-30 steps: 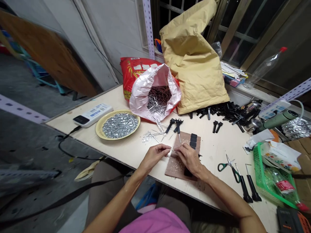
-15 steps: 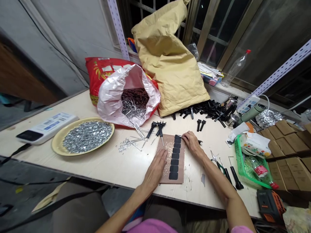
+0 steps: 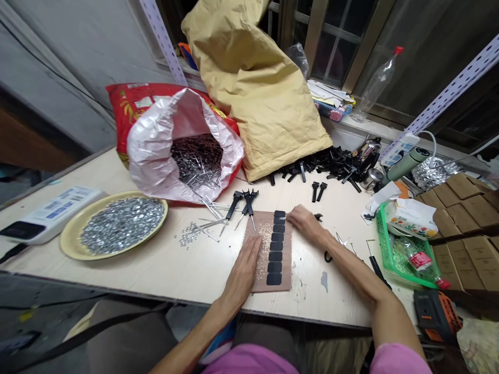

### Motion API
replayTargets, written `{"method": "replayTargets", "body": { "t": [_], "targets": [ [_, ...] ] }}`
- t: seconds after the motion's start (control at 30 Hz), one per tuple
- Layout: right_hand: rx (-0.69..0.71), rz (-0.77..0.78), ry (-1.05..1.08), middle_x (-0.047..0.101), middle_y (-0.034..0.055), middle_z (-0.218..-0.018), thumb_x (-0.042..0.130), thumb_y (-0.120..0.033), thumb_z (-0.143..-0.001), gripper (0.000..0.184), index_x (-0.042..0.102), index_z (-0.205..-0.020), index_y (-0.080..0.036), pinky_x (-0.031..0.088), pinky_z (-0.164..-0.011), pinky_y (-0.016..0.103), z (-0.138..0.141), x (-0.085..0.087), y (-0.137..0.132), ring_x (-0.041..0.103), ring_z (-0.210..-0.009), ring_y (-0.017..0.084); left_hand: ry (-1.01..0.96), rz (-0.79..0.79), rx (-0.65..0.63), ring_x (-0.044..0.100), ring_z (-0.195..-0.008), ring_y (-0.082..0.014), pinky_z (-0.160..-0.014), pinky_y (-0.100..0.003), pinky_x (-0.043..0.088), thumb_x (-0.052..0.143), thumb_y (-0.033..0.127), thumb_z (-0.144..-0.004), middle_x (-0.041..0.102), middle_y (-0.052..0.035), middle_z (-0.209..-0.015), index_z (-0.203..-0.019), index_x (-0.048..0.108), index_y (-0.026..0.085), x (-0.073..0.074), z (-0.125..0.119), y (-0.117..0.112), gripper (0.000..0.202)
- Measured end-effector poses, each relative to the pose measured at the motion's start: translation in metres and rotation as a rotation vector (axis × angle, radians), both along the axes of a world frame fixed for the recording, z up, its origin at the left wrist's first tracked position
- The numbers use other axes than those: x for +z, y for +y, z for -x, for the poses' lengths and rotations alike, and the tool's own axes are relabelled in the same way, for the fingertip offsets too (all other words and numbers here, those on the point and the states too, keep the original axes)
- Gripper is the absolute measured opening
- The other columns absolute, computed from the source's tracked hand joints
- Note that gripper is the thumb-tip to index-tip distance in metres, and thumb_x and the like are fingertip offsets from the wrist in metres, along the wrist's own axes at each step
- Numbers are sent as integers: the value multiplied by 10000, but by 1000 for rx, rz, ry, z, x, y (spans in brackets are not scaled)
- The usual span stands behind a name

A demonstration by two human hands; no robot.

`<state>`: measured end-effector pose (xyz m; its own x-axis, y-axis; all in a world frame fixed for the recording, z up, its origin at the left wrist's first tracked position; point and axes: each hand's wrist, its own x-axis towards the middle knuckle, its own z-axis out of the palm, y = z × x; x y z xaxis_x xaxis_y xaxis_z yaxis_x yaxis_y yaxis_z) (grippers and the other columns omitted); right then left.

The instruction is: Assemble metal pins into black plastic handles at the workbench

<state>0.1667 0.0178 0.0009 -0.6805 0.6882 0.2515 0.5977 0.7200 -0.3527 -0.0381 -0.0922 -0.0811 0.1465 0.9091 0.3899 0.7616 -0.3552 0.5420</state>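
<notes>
A brown board (image 3: 286, 280) lies near the front edge of the table, with a column of black rounded squares (image 3: 275, 256) along its right side. Many tiny pale bits (image 3: 265, 236) are scattered on its left part. My left hand (image 3: 242, 267) rests on the board's left edge, fingers stretched out and lying flat. At the upper right corner, my right hand (image 3: 306, 223) is closed in a pinch on a small silvery metal piece (image 3: 283, 218), held over the top black squares. The piece's exact kind is too small to tell.
Black-handled tools (image 3: 248, 205) and loose metal rods lie behind the board. On the left stands a yellow plate (image 3: 66, 244) of metal parts. A red sack (image 3: 117, 111) of rods and a tan sack (image 3: 268, 109) stand behind; a green basket (image 3: 384, 249) sits right.
The camera view has shifted, so most things appear further left. My right hand, still pinching the silvery piece, has moved slightly down along the top black squares. My left hand stays flat on the board.
</notes>
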Motion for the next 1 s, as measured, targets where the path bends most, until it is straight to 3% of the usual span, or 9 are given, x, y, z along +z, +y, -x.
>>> {"method": "replayTargets", "body": {
  "t": [0.13,0.2,0.33,0.5,0.67,0.77,0.83,0.93,1.0],
  "targets": [
    [377,-1,-49,591,21,-776,383,-134,-959,247,617,-891,-168,467,-649,237,0,-9,-38,536,-740,127,-11,35,0,387,-1316,-227,-1069,-474,365,233,7,-829,441,-117,-1417,-1453,204,218,0,1,-1,660],
    [325,-9,-38,588,31,-788,376,-155,-964,254,621,-895,-166,471,-639,253,2,-9,-36,538,-745,139,-27,49,-4,382,-1320,-234,-1075,-478,355,241,5,-822,428,-116,-1427,-1450,223,213,1,1,-1,661],
    [1,11,-22,591,66,-808,325,-219,-980,338,628,-853,-140,488,-651,284,6,-3,4,538,-770,159,-43,49,-13,383,-1318,-240,-1079,-477,352,237,-1,-814,428,-108,-1428,-1444,246,207,2,2,-1,663],
    [171,-6,-33,595,66,-803,295,-240,-987,365,628,-868,-150,467,-659,272,6,-8,-4,530,-777,160,-16,30,12,412,-1299,-235,-1066,-474,366,241,-4,-817,472,-133,-1388,-1435,263,187,2,0,1,648],
    [146,22,-34,598,68,-806,315,-274,-983,363,625,-835,-155,461,-696,278,13,-8,-15,522,-776,165,0,27,5,417,-1295,-234,-1057,-470,376,236,-4,-814,480,-133,-1378,-1410,311,179,2,0,2,628],
    [110,125,-64,607,56,-804,367,-285,-972,333,632,-810,-166,455,-697,271,6,5,-19,530,-769,158,14,5,2,423,-1290,-241,-1050,-473,383,239,-6,-812,493,-148,-1360,-1390,342,160,1,2,2,610],
    [72,230,-120,594,38,-740,397,-296,-962,346,635,-745,-168,434,-649,253,-17,21,-40,525,-696,143,21,-16,-8,413,-1295,-253,-1049,-486,379,234,-16,-806,498,-168,-1350,-1379,358,135,-1,2,3,604],
    [60,487,-318,533,-2,-576,481,-297,-913,381,606,-582,-155,372,-541,221,-75,56,-102,465,-530,107,12,-44,-11,397,-1306,-256,-1058,-500,362,227,-38,-791,489,-180,-1354,-1380,352,116,-4,0,3,622],
    [73,743,-477,549,-7,-555,524,-267,-871,323,638,-595,-144,343,-490,199,-117,82,-147,484,-497,96,0,-58,-13,380,-1318,-246,-1068,-501,351,225,-55,-774,478,-169,-1369,-1394,329,128,-6,-2,3,655]
  ]
}}
